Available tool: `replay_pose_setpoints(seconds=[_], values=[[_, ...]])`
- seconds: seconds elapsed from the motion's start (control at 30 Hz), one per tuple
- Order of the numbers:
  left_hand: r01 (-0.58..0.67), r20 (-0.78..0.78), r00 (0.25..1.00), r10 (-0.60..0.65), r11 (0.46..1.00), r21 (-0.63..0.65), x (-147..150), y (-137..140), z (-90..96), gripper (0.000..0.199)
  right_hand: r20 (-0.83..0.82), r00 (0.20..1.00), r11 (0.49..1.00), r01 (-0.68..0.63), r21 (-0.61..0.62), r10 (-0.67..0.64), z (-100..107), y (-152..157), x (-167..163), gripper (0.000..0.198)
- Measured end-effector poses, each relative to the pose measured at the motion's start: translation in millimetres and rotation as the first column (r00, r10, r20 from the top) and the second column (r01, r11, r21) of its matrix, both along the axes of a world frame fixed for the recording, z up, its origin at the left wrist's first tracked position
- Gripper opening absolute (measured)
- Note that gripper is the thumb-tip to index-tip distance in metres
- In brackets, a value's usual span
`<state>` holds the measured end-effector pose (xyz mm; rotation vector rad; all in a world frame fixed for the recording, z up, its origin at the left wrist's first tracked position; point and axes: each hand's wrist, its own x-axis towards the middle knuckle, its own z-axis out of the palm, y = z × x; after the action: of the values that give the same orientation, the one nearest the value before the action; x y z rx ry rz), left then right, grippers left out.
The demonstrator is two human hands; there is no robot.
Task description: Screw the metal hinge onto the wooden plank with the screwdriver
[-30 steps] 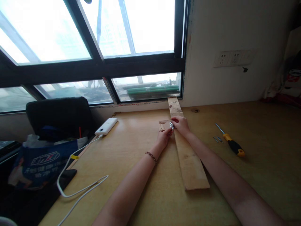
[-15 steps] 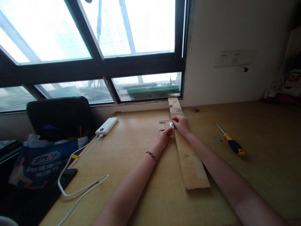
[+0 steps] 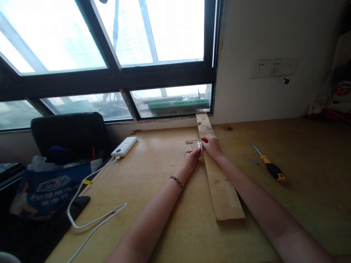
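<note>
A long wooden board (image 3: 223, 186) lies lengthwise on the table, its far end near the window. Against its left side, toward the far end, rests a short wood piece (image 3: 191, 145). Where the two meet is a small shiny metal bracket (image 3: 200, 144), its exact shape hard to make out. My left hand (image 3: 191, 160) is closed, fingertips pinching the bracket's near edge. My right hand (image 3: 210, 145) lies over the long board, thumb and forefinger pinched together at the bracket's right edge; the fingers partly hide the contact.
To the right lie a yellow-and-black screwdriver (image 3: 271, 168) and several small screws (image 3: 255, 162). At the left table edge sits a white power bank (image 3: 124, 147) with a white cable (image 3: 101, 171) trailing forward. A black chair (image 3: 70, 131) and blue bag (image 3: 55, 186) stand beyond that edge.
Almost nothing differs. The metal bracket looks very slightly turned between my fingertips, and both hands stay in place.
</note>
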<state>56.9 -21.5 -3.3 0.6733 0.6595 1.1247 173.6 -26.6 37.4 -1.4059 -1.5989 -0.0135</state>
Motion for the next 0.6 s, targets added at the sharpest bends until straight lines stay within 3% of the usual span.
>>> replay_pose_setpoints(seconds=[0.23,0.37,0.6], values=[[0.01,-0.019,1.0,-0.01,1.0,-0.015,-0.5,0.9,-0.6,0.029,-0.115,0.987,0.993,-0.118,-0.018,0.115,-3.8,5.5,1.6,0.019],[0.001,-0.03,1.0,-0.001,1.0,-0.023,-0.2,1.3,-1.2,0.028,-0.141,0.986,0.994,-0.099,-0.049,0.091,-4.0,6.2,2.3,0.02],[-0.002,-0.016,1.0,0.002,1.0,-0.014,-0.4,0.1,-0.9,0.029,-0.036,0.999,1.0,0.007,0.0,-0.007,0.1,1.9,0.6,0.02]])
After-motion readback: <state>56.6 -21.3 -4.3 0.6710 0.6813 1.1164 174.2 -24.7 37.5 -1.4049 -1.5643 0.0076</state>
